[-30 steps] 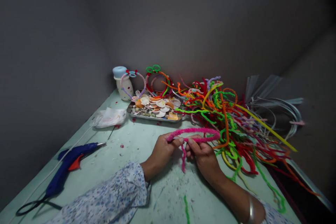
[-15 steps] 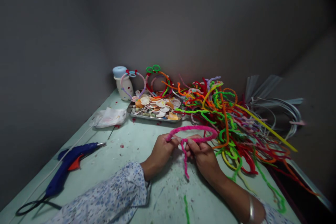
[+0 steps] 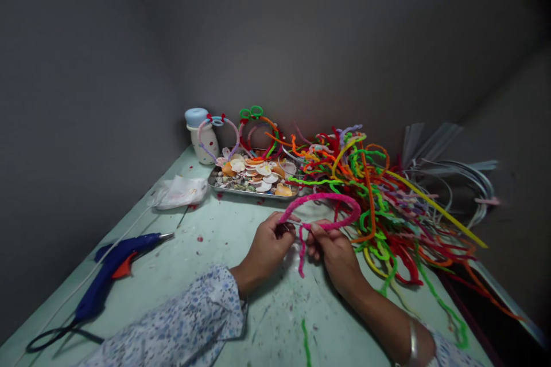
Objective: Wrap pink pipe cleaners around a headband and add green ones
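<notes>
A fuzzy pink ring (image 3: 329, 197) is held above the pale green table (image 3: 202, 258), its loop tilted away from me. My left hand (image 3: 269, 243) pinches the ring's near left side, where a short stretch of thin pale band shows bare of fuzz. My right hand (image 3: 336, 252) pinches the near side just to the right, fingers curled. Between the two hands a loose pink fuzzy end (image 3: 302, 258) hangs down from the ring.
A blue glue gun (image 3: 101, 284) with a white cord lies left, near a plastic packet (image 3: 181, 192). Behind are a shell tray (image 3: 253, 192), a blue-lidded jar (image 3: 204, 140) and finished-looking rings (image 3: 218, 120). Tangled coloured stems (image 3: 370, 183) and clear bands (image 3: 469, 172) fill the right.
The pink ring has risen slightly and tilted, and its hanging end has moved up. My left fingers have shifted a little left, exposing the pale band.
</notes>
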The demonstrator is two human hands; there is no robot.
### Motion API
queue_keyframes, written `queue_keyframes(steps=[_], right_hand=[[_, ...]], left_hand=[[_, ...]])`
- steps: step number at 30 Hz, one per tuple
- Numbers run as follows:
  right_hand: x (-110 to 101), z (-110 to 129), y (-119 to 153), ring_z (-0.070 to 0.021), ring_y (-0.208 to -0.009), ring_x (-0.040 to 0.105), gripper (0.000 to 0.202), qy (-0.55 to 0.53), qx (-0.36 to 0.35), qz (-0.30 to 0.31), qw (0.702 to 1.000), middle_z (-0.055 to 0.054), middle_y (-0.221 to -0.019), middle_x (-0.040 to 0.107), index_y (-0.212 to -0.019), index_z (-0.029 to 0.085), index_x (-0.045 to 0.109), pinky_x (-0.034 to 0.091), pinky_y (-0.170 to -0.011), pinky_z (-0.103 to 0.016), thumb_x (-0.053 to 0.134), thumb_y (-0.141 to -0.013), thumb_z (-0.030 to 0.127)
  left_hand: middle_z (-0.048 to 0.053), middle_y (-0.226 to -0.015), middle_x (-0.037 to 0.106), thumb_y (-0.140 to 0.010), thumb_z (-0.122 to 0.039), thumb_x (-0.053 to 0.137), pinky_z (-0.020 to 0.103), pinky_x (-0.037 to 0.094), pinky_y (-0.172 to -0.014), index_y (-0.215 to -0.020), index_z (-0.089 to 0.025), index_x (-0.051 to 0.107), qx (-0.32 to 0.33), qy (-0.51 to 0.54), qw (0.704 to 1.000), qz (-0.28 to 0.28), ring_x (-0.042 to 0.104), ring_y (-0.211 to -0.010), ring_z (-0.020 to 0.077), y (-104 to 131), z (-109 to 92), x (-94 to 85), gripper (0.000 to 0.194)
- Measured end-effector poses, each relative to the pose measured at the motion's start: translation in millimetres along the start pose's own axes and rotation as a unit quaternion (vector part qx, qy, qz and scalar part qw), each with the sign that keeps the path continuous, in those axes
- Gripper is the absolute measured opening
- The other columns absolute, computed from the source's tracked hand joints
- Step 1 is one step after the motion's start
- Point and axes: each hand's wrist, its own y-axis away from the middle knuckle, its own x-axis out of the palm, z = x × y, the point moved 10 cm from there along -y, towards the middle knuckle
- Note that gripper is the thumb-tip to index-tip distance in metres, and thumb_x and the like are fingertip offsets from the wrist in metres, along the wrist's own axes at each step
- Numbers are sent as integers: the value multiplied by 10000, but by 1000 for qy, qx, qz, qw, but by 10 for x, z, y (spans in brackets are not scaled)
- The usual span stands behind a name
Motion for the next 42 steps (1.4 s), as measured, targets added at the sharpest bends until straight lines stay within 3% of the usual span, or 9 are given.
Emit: queue_keyframes(steps=[6,11,26,35,42], right_hand=[[9,-76,-14,-89,-429,467,422,-21,18,11,1000,11,-500,555,-646,160,573,347,-433,-210,596,-771,563],[5,-106,-28,-85,-421,465,421,-24,17,14,999,16,-487,553,-635,160,577,349,-430,-206,604,-763,560],[32,9,14,-81,-403,432,418,4,7,15,1000,31,-452,511,-604,165,575,339,-436,-210,599,-759,553],[58,77,29,-88,-440,424,384,-2,-25,22,999,42,-477,491,-603,178,550,329,-455,-219,585,-795,509],[31,-14,30,-104,-455,414,339,-7,-4,21,1000,49,-498,482,-680,192,554,321,-459,-232,576,-807,505]], left_hand=[[34,-896,582,-725,-91,563,260,433,-725,-977,-185,632,107,-153,979,-76,545,-820,160,48,-229,-139,277],[33,-871,583,-748,-109,604,277,433,-766,-890,-193,640,171,-217,959,-56,548,-853,171,82,-381,-85,169],[23,-781,582,-780,-230,645,258,420,-707,-766,-181,631,161,-206,964,-53,559,-770,162,66,-374,-101,53],[20,-764,551,-797,-241,633,254,405,-685,-743,-170,622,157,-211,963,-52,539,-750,153,68,-350,-102,90],[8,-750,539,-761,-179,653,244,400,-679,-731,-168,621,143,-198,968,-56,536,-734,140,56,-309,-113,45]])
